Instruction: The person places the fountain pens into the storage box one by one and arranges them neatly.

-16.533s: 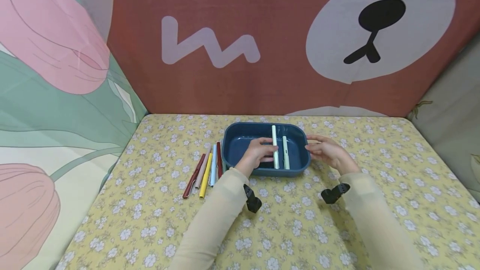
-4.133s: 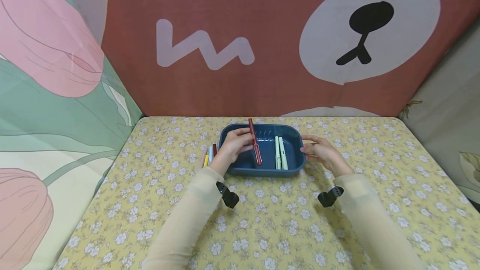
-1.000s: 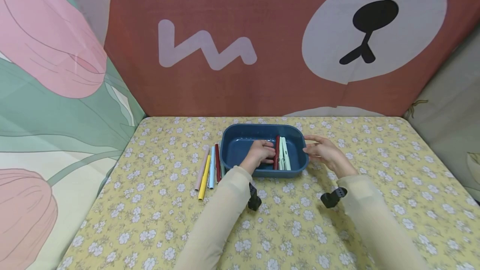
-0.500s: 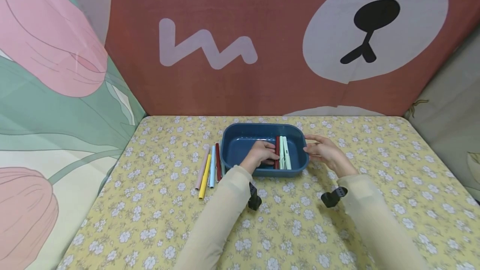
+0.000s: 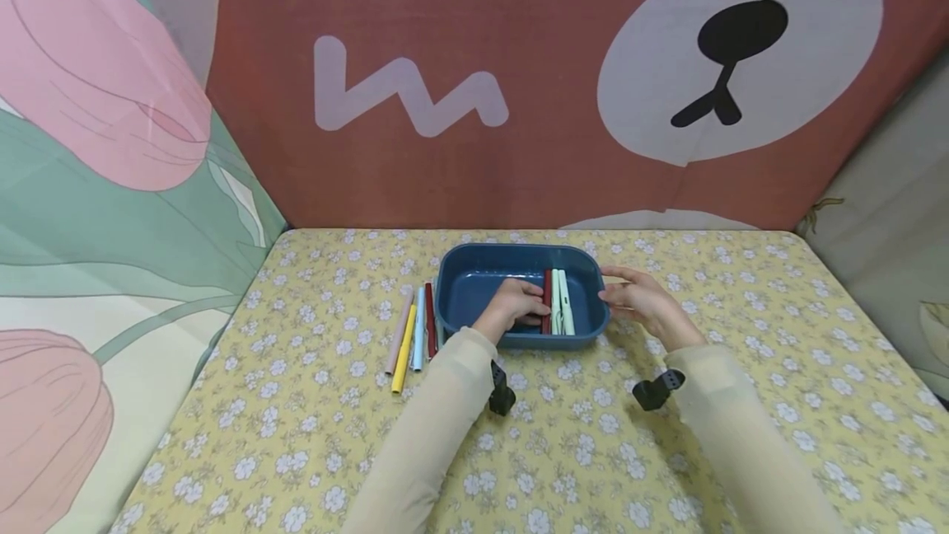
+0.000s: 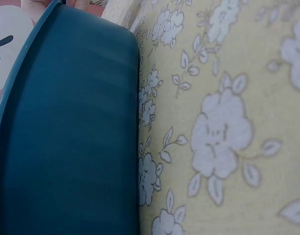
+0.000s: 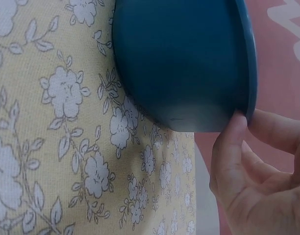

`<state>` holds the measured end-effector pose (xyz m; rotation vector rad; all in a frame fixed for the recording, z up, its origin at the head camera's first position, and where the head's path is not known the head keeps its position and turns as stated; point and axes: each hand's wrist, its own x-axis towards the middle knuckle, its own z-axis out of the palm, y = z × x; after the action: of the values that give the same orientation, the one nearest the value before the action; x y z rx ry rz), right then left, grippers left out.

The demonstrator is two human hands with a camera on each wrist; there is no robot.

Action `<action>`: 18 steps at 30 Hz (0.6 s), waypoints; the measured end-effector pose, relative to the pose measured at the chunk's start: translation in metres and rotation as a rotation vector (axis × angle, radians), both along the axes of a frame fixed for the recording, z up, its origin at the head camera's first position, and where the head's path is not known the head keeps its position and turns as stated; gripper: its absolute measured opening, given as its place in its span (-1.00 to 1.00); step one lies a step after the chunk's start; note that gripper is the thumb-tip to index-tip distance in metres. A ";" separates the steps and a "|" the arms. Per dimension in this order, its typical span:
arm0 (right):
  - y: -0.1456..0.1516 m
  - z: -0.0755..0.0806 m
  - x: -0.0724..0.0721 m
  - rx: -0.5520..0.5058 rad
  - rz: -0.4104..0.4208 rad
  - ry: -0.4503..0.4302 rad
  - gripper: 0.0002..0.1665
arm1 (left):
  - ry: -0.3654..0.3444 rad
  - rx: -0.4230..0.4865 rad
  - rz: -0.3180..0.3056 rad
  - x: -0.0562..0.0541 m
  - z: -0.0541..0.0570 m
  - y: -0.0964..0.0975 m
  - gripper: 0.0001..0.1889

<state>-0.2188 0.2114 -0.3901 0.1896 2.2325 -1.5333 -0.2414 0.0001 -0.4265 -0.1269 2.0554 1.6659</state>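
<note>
A dark blue rectangular box (image 5: 474,342) stands on the table. Two pale green pens (image 5: 563,303) lie side by side inside, toward its right end. Directly left of them is a dark red pen (image 5: 547,301), lying parallel, its lower part down in the box. My left hand (image 5: 513,303) reaches into the box, thumb and fingers curled at the red pen's left side; the box wall (image 6: 71,122) fills much of the left wrist view. With thumb and fingers, my right hand (image 5: 643,301) pinches the rim at the box's right end, as the right wrist view shows.
Left of the box lie a pinkish pen (image 5: 400,332), a yellow pen (image 5: 404,348), a light blue pen (image 5: 419,328) and another dark red pen (image 5: 431,320). A flowered yellow cloth (image 5: 296,435) covers the table. Printed fabric (image 5: 519,171) hangs behind it.
One pale green pen was in the box at first, with another held over it. Later my left hand brought the red pen over and lowered it beside both. Almost nothing moved in the last second.
</note>
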 end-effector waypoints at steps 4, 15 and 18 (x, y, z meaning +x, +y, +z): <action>-0.001 0.000 0.001 0.005 -0.001 0.000 -0.25 | -0.013 0.010 0.022 0.004 0.004 0.000 -0.54; 0.000 0.001 0.002 0.008 -0.007 -0.004 -0.25 | 0.030 0.051 0.081 0.007 0.008 -0.001 -0.58; -0.001 0.001 0.001 0.015 -0.008 0.002 -0.26 | 0.079 0.076 0.104 0.006 0.007 -0.001 -0.58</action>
<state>-0.2176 0.2107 -0.3892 0.2026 2.2480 -1.5217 -0.2359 -0.0012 -0.4194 -0.1470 2.0719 1.8366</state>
